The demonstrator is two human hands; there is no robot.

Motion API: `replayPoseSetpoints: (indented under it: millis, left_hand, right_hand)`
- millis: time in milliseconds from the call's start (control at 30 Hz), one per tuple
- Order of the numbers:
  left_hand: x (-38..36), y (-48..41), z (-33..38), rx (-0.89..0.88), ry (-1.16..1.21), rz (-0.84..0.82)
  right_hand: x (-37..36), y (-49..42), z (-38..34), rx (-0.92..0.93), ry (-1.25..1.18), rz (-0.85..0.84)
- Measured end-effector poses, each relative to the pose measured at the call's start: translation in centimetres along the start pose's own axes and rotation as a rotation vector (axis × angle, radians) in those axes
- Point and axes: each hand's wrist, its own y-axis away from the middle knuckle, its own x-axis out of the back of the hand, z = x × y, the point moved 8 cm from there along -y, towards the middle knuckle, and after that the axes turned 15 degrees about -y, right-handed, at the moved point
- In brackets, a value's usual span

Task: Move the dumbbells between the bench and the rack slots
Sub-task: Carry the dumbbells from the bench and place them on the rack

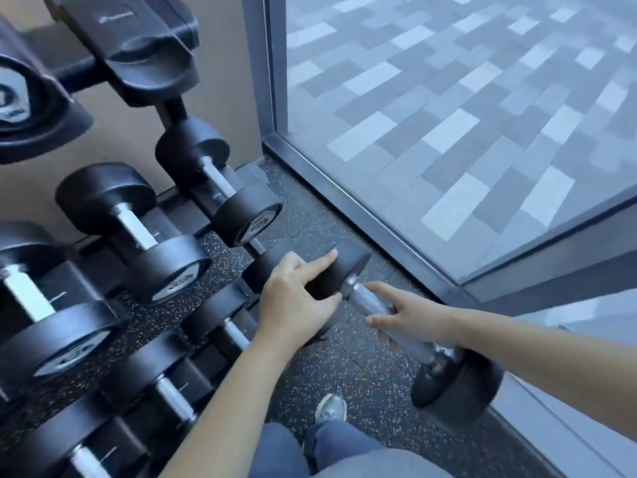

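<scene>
A black dumbbell (pixel 458 384) with a knurled steel handle is held slanted above the floor, just right of the rack's lower end. My right hand (pixel 410 315) wraps the handle. My left hand (pixel 296 298) clasps the dumbbell's far head, with the index finger stretched across its top. The black rack (pixel 151 46) fills the left side. Its middle tier carries dumbbells such as the rightmost one (pixel 220 181) and a bigger one (pixel 134 229). Smaller dumbbells (pixel 227 326) lie on the lowest tier beside my left forearm. No bench is in view.
A metal-framed glass wall (pixel 362 208) runs close along the right, with paving behind it. Speckled rubber floor (pixel 362 367) lies below the dumbbell. My shoe (pixel 331 407) and jeans show at the bottom. An empty cradle sits on the rack's top tier.
</scene>
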Motion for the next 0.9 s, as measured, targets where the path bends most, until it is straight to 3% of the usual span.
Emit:
replayPoseSetpoints:
  millis: [267,733,900]
  left_hand:
    - [1.3,-5.2,-1.6,0.061,0.021,0.043]
    - [7.4,-16.5,-7.9,0.166,0.017,0.206]
    - [7.9,-19.3,-9.0,0.250,0.031,0.343]
  right_hand:
    - [2.6,-4.5,-4.1,0.030,0.041,-0.047]
    - [4.1,-14.9,-17.2,0.125,0.144,-0.161]
    - [5.0,-18.1,-20.5,0.109,0.143,-0.323]
